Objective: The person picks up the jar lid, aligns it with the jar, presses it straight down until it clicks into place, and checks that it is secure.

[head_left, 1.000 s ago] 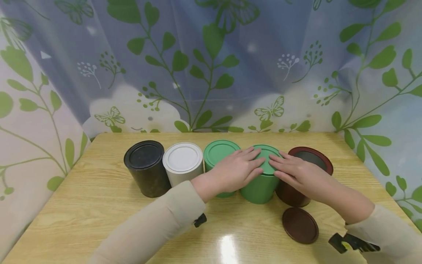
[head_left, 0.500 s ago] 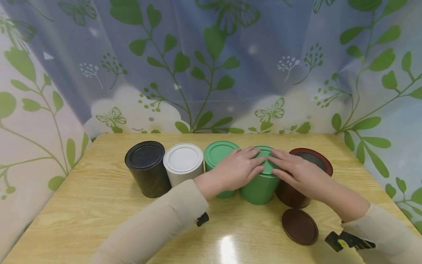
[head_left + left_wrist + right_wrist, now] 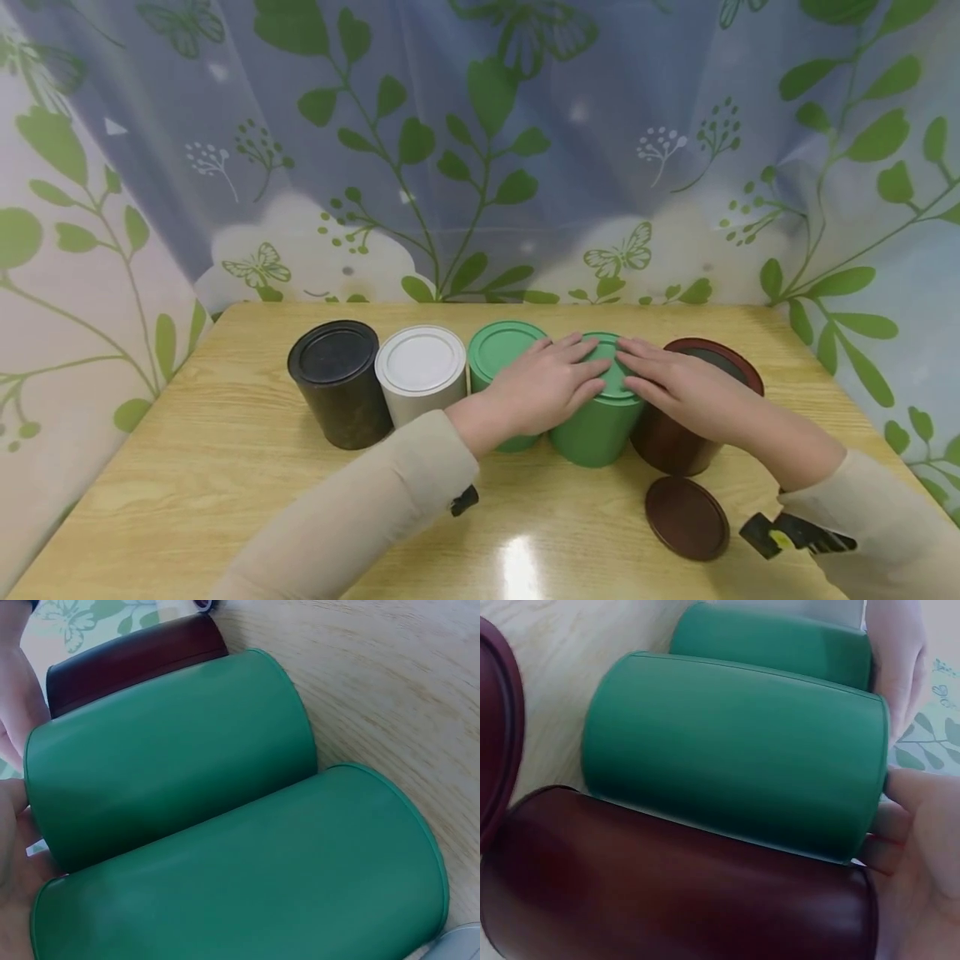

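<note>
We count five cans [image 3: 420, 358], left hand [image 3: 542, 385] and right hand [image 3: 678, 387] straight-fingered on four-o'clock green can [image 3: 592, 433]; only head view shows black can [image 3: 342, 404].

leafy curtain [image 3: 570, 175] behind wooden table [image 3: 187, 475]; black can [image 3: 339, 385] beside white can [image 3: 421, 371].

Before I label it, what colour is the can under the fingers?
The can is green, shown best in the right wrist view.

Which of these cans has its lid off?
The brown can, at the row's right end: its top is open, and a brown lid lies nearby. The black can, white can and both green cans are lidded.
</note>
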`<state>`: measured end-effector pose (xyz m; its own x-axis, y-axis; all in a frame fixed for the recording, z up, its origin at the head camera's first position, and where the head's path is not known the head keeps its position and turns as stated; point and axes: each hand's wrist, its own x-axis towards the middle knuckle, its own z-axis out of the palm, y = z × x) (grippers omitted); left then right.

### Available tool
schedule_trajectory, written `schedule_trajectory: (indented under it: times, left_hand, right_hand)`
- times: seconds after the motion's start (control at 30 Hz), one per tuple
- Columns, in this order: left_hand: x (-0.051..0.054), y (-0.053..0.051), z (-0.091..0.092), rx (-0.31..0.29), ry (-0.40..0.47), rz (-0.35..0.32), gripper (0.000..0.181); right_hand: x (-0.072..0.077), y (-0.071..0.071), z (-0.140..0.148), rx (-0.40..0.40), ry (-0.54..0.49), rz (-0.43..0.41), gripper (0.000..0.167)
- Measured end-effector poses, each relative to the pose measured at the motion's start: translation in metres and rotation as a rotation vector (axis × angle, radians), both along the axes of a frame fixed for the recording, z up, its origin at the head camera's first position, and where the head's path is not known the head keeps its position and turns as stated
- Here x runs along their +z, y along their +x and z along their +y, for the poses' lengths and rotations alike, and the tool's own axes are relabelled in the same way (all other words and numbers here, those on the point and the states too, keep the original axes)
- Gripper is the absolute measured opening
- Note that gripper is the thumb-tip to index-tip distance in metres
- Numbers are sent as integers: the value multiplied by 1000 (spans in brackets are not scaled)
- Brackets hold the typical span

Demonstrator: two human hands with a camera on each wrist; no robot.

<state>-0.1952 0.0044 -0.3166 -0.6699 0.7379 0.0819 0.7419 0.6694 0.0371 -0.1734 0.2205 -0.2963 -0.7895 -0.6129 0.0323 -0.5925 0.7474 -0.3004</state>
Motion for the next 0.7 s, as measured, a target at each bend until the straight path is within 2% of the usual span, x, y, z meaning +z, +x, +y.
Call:
schedule_trajectory:
  times: [0.2,0.4,0.57,0.7]
  left_hand:
    - [2,-1,5,8,15,8,45]
    - [11,-3,8,14,-23,-15,47]
    - [16,-5,7,8,-50,-36,49]
    - [18,-6,7,27,-86,-68,53]
  right_hand:
    - [4,-2,0,31,44,14,49]
    - [11,-6,-1,29,58,-1,51]
    - [15,-9,2,13,36,-55,58]
    - [17,-8,4,14,35,-99,62]
